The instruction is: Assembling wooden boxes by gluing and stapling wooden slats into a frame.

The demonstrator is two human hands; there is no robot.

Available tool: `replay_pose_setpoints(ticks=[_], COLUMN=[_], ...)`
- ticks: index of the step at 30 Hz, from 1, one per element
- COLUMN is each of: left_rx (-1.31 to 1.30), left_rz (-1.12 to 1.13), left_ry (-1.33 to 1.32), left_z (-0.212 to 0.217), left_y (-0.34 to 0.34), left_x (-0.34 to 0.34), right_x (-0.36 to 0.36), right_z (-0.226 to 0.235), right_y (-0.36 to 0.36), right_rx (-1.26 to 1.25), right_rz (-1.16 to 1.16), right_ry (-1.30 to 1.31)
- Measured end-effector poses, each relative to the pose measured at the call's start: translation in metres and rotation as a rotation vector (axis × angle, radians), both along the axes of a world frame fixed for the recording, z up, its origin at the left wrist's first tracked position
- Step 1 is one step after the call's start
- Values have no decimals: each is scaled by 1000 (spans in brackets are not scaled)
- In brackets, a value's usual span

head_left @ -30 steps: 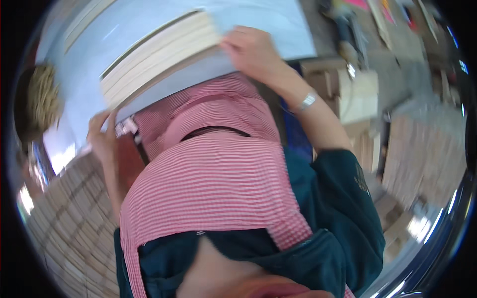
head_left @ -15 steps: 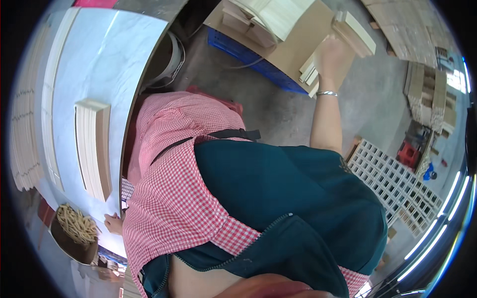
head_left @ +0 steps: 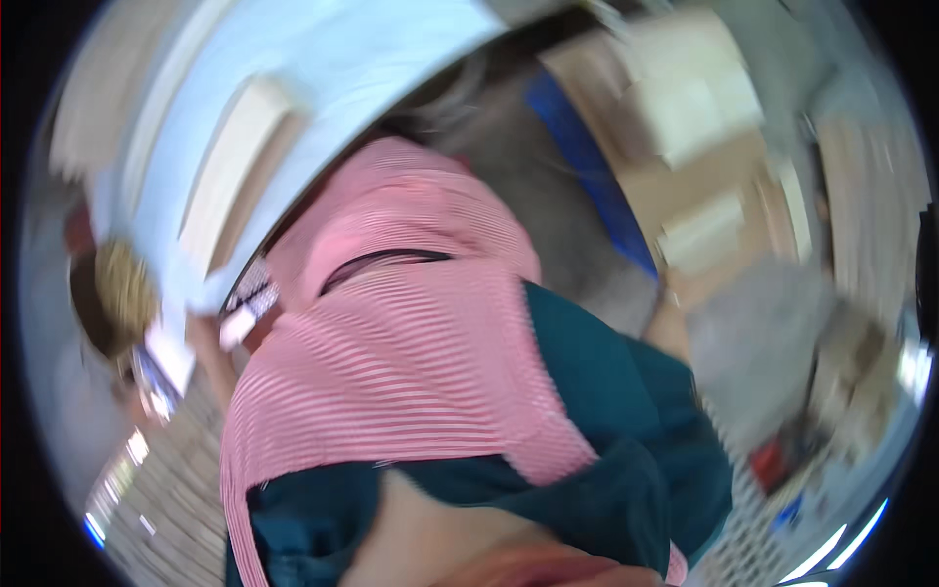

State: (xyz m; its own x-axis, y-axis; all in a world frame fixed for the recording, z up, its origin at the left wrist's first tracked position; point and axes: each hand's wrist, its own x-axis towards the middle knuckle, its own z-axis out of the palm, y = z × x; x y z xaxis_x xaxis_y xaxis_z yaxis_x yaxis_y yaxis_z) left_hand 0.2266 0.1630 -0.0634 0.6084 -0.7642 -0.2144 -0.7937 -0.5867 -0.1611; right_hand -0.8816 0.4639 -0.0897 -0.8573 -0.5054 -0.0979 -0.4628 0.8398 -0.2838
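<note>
Everything is smeared by motion. My left hand [head_left: 203,325] is at the near end of the light table [head_left: 342,78], beside a pale blurred patch; its fingers cannot be made out. Close to it on the table lies a long stack of pale wooden strips [head_left: 223,181]. My right forearm [head_left: 670,328] reaches toward the near edge of a cardboard-topped blue pallet [head_left: 611,210], and the hand at its end is too blurred to read. Short pale wooden pieces [head_left: 702,233] lie on the cardboard near that arm, with another wooden stack [head_left: 794,210] farther right.
A bin of thin wooden pieces [head_left: 125,289] stands left of the table. Larger pale boards [head_left: 694,88] sit at the pallet's far end. A red object [head_left: 768,468] and a white grid [head_left: 748,533] are at the lower right. My checked apron [head_left: 391,372] fills the middle.
The view has swung, so table and pallet appear shifted to the right. My right hand has drawn back from the wooden stack toward my body. My left hand now shows higher in the picture.
</note>
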Motion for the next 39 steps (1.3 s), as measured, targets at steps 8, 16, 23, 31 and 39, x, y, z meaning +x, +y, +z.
replay_pose_setpoints(ticks=[8,16,23,31,39], left_rx=[-1109,-1300,-1092,-895,-900], left_rz=[94,-661,-417,-296,-291], left_ry=[205,93,519,711,631], left_z=[98,142,139,93,69], left_y=[-137,-251,-224,-230,-237], left_x=[-178,-287,-215,-171,-173], right_x=[112,437,576,594,593], right_z=[-2,147,172,139,112], right_y=[-385,-620,-692,-730,-737], right_rx=[-633,-646,-665,-589,-546], right_rz=[60,1479,1956,1886,1826], right_ry=[66,-266,-351,-488,-399])
